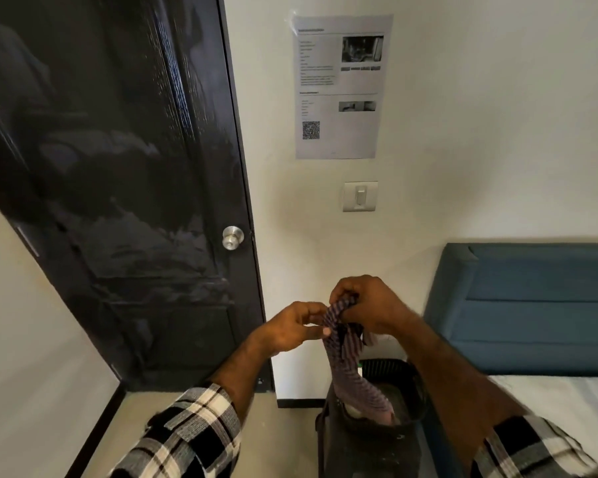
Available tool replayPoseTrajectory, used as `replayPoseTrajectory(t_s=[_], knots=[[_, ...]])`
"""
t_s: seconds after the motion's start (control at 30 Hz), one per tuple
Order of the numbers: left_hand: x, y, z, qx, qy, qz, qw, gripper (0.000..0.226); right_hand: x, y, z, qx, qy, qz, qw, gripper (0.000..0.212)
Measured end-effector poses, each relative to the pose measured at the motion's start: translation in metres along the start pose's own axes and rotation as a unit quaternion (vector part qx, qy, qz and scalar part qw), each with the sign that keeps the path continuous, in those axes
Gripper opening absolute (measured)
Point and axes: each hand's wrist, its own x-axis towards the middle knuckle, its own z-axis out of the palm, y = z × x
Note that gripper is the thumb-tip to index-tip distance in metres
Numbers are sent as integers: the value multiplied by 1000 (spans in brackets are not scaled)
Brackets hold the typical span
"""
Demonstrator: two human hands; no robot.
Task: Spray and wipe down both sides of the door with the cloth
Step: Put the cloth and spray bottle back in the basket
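Observation:
A glossy black door (118,167) fills the left of the view, shut in its frame, with wet smears across its middle and a silver round knob (232,237) at its right edge. A striped purple and white cloth (349,360) hangs in front of the wall to the right of the door. My right hand (369,303) grips the cloth's top end. My left hand (295,327) pinches the cloth just below and to the left. The cloth's lower end dangles over a dark bin. No spray bottle is in sight.
A dark bin (387,401) stands on the floor below my hands, between the door and a bed with a teal padded headboard (531,305). A light switch (360,196) and a printed sheet (338,86) are on the white wall. The floor is beige.

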Motion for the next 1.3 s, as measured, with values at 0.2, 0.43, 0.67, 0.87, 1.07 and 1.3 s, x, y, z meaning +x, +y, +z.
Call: replayPoseTrajectory(t_s=[0.2,0.43,0.67,0.87,1.07,1.3], knots=[[5,-20,-14,33,90,6,995,14,-2,6,-20,-136,-31,57,989,34],[-8,-20,-42,254,100,-7,962,22,-2,16,-40,-93,-37,78,992,27],[-27,-49,-54,363,135,-104,916,10,-4,4,-46,28,-3,45,999,4],[-50,-83,-51,310,169,-191,916,16,-12,9,-62,36,115,73,990,20],[-71,-69,-74,131,259,-157,944,13,-23,56,-76,65,183,172,966,26],[-84,-35,-98,37,361,-114,925,5,-27,95,-58,186,208,251,927,10]])
